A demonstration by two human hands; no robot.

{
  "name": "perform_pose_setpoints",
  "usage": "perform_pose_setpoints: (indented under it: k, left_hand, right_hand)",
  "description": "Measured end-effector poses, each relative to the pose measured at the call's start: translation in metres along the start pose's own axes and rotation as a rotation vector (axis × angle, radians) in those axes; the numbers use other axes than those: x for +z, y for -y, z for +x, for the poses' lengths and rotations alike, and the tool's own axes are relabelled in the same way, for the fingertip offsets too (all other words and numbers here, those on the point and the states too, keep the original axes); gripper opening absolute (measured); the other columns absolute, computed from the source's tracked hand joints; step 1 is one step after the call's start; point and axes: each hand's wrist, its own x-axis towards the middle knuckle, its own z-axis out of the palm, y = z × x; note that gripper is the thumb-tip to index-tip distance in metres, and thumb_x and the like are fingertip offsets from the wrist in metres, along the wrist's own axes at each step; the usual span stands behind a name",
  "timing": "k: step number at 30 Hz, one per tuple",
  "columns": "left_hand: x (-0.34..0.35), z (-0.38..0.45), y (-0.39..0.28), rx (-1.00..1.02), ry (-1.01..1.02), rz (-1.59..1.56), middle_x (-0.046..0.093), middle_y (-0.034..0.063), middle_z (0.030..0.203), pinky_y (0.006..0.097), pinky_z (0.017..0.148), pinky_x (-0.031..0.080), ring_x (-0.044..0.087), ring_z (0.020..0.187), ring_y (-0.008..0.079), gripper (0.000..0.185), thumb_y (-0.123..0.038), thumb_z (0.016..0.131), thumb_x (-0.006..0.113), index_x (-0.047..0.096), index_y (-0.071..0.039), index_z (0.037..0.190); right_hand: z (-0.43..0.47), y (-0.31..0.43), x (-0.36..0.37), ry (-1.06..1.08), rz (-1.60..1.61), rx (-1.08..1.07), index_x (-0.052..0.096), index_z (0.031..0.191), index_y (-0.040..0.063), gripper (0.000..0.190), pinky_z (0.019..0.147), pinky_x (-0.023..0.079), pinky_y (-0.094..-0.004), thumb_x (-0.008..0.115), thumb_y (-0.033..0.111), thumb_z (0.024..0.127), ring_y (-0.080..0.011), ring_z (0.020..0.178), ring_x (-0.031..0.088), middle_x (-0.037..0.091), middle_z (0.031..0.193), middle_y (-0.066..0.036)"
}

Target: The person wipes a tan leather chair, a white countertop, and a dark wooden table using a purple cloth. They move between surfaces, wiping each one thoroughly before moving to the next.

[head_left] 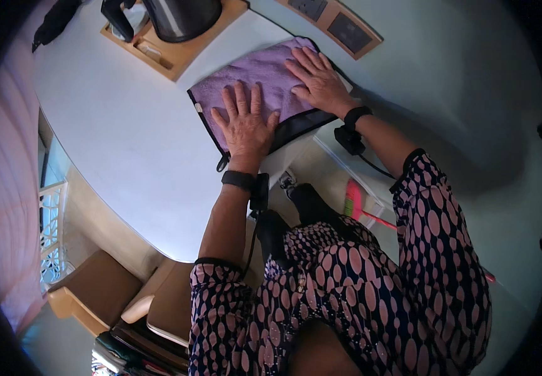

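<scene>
A purple cloth with black edging [261, 70] lies spread on the white tabletop, with a small tag on its left edge and a black loop at its near corner. My left hand [247, 127] rests palm down on the cloth's left part, fingers apart. On the right part, near the far right corner, my right hand [320, 84] lies flat too, its fingers spread. Neither hand grips anything. A black strip of the cloth shows along the near edge, between and beside the hands. Both wrists wear black bands with small wired devices.
A wooden tray [177, 70] at the back holds a dark metal kettle [184, 19]. Socket panels [336, 23] are on the wall at the right. Brown cushioned chairs [101, 286] stand at the lower left beside the white table [125, 141]. Below the table is a pink broom head [353, 197].
</scene>
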Motion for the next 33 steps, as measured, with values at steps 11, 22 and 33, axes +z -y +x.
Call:
perform_pose_setpoints:
  k: [11, 22, 33]
  left_hand:
    - [-0.009, -0.061, -0.033, 0.037, 0.111, -0.185, 0.022, 0.0111, 0.154, 0.0656, 0.107, 0.012, 0.014, 0.143, 0.0357, 0.081, -0.052, 0.079, 0.064, 0.031, -0.022, 0.147]
    - [-0.035, -0.113, -0.036, -0.085, 0.059, -0.079, 0.024, 0.0067, 0.153, 0.0607, 0.107, 0.020, 0.020, 0.142, 0.0318, 0.065, -0.019, 0.085, 0.055, 0.031, -0.025, 0.146]
    - [-0.079, -0.166, 0.020, -0.276, 0.144, -0.057, 0.021, 0.0067, 0.155, 0.0566, 0.112, 0.013, 0.017, 0.144, 0.0301, 0.074, -0.018, 0.081, 0.061, 0.028, -0.021, 0.147]
  right_hand:
    - [-0.055, -0.009, -0.020, 0.130, 0.135, -0.069, 0.038, 0.143, 0.015, 0.073, 0.114, 0.012, -0.0539, 0.066, 0.039, 0.080, -0.0338, 0.143, 0.016, 0.023, 0.154, -0.013]
    - [-0.028, 0.028, -0.068, 0.322, 0.051, -0.287, 0.038, 0.141, 0.013, 0.100, 0.111, 0.013, -0.0611, 0.084, 0.019, 0.052, -0.0363, 0.142, 0.020, 0.023, 0.153, -0.017]
    - [-0.014, 0.114, -0.072, 0.322, 0.096, -0.386, 0.033, 0.143, 0.012, 0.101, 0.109, 0.013, -0.0650, 0.084, 0.019, 0.056, -0.0431, 0.141, 0.017, 0.020, 0.152, -0.023]
